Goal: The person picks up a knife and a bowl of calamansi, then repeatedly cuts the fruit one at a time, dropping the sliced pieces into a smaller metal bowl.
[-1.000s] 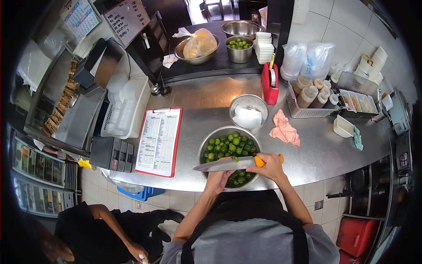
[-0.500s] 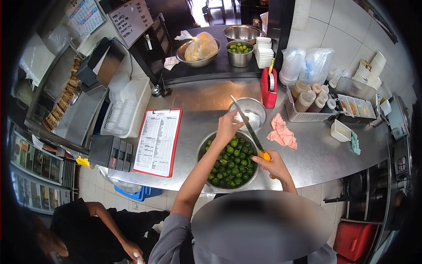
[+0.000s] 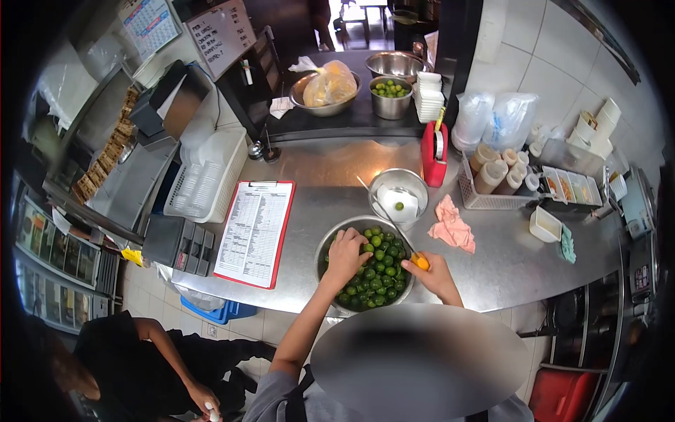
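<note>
A steel bowl [image 3: 325,287] full of green limes [image 3: 378,269] stands at the counter's front edge. My left hand [image 3: 346,254] reaches over its left side, fingers apart and bent down among the limes; no lime shows clearly in its grasp. At the bowl's right rim my right hand [image 3: 435,276] is closed round the yellow handle of a knife [image 3: 420,261]. The blade, seen nearly edge-on, slants up and left past a smaller steel bowl [image 3: 420,184]. One green lime [image 3: 399,206] lies inside that smaller bowl.
Left of the bowls lies a red clipboard [image 3: 254,232] with a printed sheet. A pink cloth [image 3: 451,225], a red tape dispenser [image 3: 434,156] and a basket of squeeze bottles [image 3: 492,200] are on the right. Another person [image 3: 140,359] is at lower left.
My left hand has come down from beside the knife blade into the limes. A lime now shows in the smaller bowl. The knife stays in my right hand, its blade turned more edge-on.
</note>
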Available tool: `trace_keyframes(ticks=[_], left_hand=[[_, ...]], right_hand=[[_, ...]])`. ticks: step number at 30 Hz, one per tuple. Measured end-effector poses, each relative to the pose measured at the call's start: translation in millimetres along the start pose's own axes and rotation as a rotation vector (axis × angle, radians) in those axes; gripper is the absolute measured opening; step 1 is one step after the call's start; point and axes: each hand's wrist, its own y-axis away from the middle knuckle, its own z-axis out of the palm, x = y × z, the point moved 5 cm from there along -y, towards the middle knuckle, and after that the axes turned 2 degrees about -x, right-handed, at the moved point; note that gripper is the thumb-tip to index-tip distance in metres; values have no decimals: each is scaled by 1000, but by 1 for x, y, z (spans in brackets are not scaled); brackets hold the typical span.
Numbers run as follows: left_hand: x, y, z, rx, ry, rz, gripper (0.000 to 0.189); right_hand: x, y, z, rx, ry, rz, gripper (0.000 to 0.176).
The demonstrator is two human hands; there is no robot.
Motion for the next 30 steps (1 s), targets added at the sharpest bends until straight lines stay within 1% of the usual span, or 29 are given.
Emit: trace_keyframes(ticks=[1,3,4,5,6,7,8,9,12,13,16,20,22,25,27,30], left_hand=[[2,5,-9,41,38,-5,29],[-12,16,-3,-29,720,-193,27],[-17,19,0,-67,1064,-280,27],[-5,23,-11,-143,1345,-337,29],[-1,28,-15,-132,1492,-375,29],[2,33,-15,-124,1642,-410,28],[4,37,-13,-121,1794,-445,28],[3,40,-11,-109,1848,-456,32],[-8,54,6,-89,1920,-549,33],[-16,58,16,-95,1917,-513,31],[2,62,-1,-24,1895,-574,30],[-1,69,14,42,1927,-617,36],[0,70,12,57,1909,-631,38],[0,70,14,68,1878,-593,37],[2,70,6,101,1761,-581,34],[4,71,0,143,1608,-537,28]], right_hand=[[-4,0,1,5,7,-22,40],[-12,-2,1,13,44,-67,40],[-15,-4,1,16,24,-55,40],[-17,-5,2,13,4,-38,41],[-16,-4,4,8,-15,-15,41],[-3,-9,8,17,-38,1,46],[-8,-11,9,31,45,-8,48],[-14,-13,9,49,129,-13,50],[-28,-11,15,57,312,-54,54],[-33,-10,18,52,360,-76,56],[-47,-5,27,-16,369,-195,59],[-55,-2,36,-24,413,-309,60],[-54,-2,36,-22,411,-303,59],[-54,-1,36,-33,390,-283,58],[-52,0,37,-40,383,-279,59],[-37,7,45,-65,345,-164,56]])
